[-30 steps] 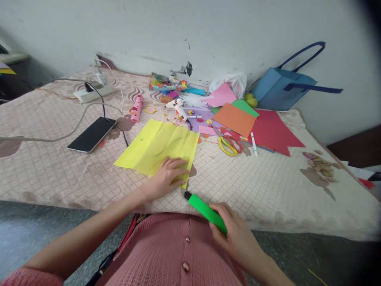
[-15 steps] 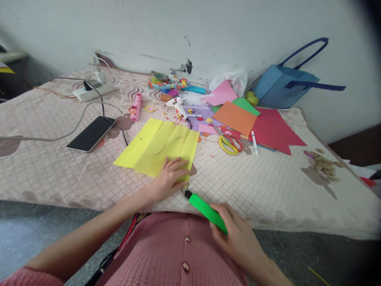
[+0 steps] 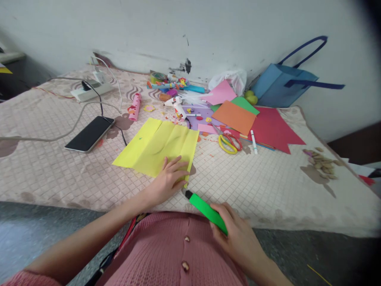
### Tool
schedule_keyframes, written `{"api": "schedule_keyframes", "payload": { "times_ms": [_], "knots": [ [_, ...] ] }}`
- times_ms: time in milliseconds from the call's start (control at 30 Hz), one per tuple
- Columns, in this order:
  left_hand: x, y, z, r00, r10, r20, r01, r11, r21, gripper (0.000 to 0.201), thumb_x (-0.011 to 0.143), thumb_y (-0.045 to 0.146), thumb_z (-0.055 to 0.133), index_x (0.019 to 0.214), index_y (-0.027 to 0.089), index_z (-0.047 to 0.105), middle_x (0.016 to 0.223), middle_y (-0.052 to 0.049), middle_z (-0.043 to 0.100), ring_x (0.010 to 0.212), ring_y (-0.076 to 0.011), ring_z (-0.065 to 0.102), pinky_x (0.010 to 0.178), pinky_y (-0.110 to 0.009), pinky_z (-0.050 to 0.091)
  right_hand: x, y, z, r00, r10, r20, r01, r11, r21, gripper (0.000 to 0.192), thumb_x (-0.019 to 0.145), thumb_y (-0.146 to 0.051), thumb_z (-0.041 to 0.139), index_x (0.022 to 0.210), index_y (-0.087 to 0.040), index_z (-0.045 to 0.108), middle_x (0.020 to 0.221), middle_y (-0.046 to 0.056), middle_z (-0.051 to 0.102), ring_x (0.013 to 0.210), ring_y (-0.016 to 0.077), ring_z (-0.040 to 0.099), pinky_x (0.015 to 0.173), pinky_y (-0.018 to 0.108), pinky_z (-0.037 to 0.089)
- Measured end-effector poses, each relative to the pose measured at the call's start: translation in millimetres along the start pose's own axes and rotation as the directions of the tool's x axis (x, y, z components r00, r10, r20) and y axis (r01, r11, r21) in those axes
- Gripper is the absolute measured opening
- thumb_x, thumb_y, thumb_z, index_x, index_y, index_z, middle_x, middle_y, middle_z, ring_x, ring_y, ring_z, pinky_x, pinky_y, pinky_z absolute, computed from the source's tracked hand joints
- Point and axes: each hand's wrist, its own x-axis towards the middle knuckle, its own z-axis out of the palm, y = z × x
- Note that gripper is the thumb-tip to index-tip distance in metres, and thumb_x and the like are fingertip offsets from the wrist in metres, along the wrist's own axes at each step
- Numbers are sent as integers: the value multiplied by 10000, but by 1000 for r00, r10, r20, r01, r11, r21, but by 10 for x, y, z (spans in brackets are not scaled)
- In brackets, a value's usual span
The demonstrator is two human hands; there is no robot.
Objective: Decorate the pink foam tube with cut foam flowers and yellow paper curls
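Observation:
A creased yellow paper sheet (image 3: 154, 145) lies flat on the pale quilted table cover (image 3: 268, 186). My left hand (image 3: 168, 178) presses down on the sheet's near right corner, fingers spread. My right hand (image 3: 238, 234) grips a bright green utility knife (image 3: 205, 208) at the table's near edge; its dark tip points at the paper's corner, just beside my left hand's fingers.
A black phone (image 3: 89, 134) on a cable lies to the left, a power strip (image 3: 89, 91) behind it. Yellow and red scissors (image 3: 229, 143), a white marker (image 3: 253, 142), a glue gun (image 3: 177, 105), coloured papers (image 3: 238, 117) and a blue bag (image 3: 282, 83) crowd the back.
Almost nothing moved. My left hand's fingers lifted and spread slightly on the yellow paper; the knife stayed in place.

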Motion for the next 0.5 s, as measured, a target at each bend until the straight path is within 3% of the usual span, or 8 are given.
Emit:
{"api": "schedule_keyframes", "payload": {
  "times_ms": [267,500],
  "knots": [
    [-40,47,11,999,-41,3,41,999,8,264,857,174,489,1093,235,590,1283,-62,516,1336,-294,261,1060,-631,82,7,-10,9,999,11,38,-14,997,74,324,825,-140,437,1141,-213,426,1032,100,537,867,209,595,688,335,504],
    [-56,42,27,999,-54,-3,54,999,8,257,864,190,481,1098,223,583,1283,-63,512,1324,-280,280,1072,-602,76,-22,1,53,1000,19,21,-20,999,44,325,841,-159,421,1162,-204,411,1071,115,508,889,214,589,679,336,520]
  ]
}}
